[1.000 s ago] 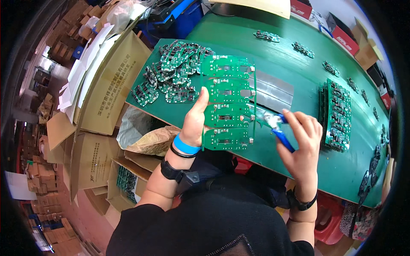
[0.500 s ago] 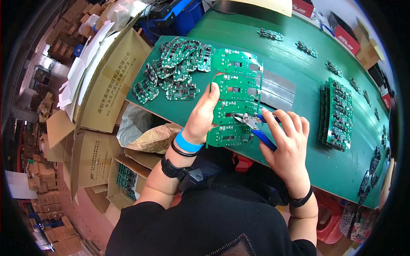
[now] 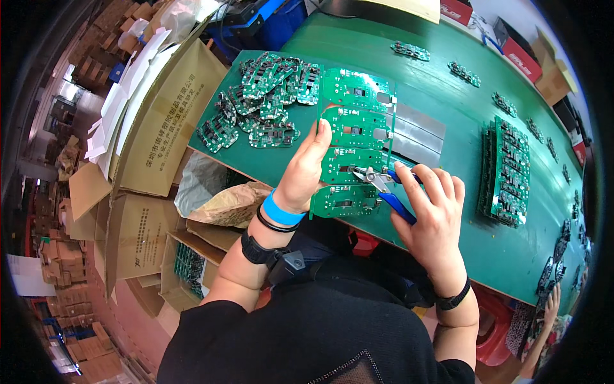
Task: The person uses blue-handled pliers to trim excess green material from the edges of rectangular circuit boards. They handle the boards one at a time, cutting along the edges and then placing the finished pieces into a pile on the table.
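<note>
Both closed: left grip (image 3: 306, 168) on circuit panel (image 3: 355, 118), right grip (image 3: 435, 221) around pliers (image 3: 398, 203), another person's hand (image 3: 552, 308) new

Behind the panel (image 3: 338, 155), all but the thumb of the left hand (image 3: 303, 168) is mostly hidden. The right hand (image 3: 436, 208) covers part of the pliers (image 3: 399, 205); whether their tips grip the panel or only lie over it cannot be told. The panel also hides part of the mat (image 3: 419, 131). Lower boards in the pile (image 3: 272, 93) are buried, their parts too small to tell. The upper edge cuts off a cream sheet (image 3: 409, 8). A co-worker's forearm (image 3: 536, 349) runs into the dark rim.
</note>
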The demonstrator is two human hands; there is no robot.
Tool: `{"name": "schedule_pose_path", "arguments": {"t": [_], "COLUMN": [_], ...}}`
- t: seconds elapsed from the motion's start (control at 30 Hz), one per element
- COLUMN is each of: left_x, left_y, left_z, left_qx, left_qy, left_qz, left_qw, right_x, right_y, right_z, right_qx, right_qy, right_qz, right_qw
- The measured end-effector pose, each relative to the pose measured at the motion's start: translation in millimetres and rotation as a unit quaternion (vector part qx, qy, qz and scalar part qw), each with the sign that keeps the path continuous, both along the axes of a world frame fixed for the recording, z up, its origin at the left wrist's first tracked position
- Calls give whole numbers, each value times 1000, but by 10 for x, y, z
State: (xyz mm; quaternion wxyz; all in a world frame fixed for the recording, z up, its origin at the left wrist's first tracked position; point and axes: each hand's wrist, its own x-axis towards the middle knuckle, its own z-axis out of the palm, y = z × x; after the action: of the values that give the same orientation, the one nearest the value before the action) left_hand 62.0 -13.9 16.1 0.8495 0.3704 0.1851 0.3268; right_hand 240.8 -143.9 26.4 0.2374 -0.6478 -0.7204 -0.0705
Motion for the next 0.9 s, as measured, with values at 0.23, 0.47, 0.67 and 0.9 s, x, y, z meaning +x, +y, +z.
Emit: {"name": "schedule_pose_path", "arguments": {"t": [0.23, 0.47, 0.67, 0.9], "left_x": [28, 19, 18, 8], "left_y": [-26, -27, -25, -16], "left_z": [41, 77, 51, 38], "left_qx": [15, 31, 57, 54], "left_qy": [13, 1, 15, 19], "left_qz": [35, 14, 25, 23], "left_qw": [999, 999, 998, 998], "right_x": [22, 13, 4, -7], "right_y": [6, 2, 2, 12], "right_z": [5, -1, 45, 55], "right_qx": [1, -3, -4, -13], "right_qy": [18, 21, -5, -9], "right_qz": [7, 4, 0, 1], "right_qw": [1000, 1000, 1000, 1000]}}
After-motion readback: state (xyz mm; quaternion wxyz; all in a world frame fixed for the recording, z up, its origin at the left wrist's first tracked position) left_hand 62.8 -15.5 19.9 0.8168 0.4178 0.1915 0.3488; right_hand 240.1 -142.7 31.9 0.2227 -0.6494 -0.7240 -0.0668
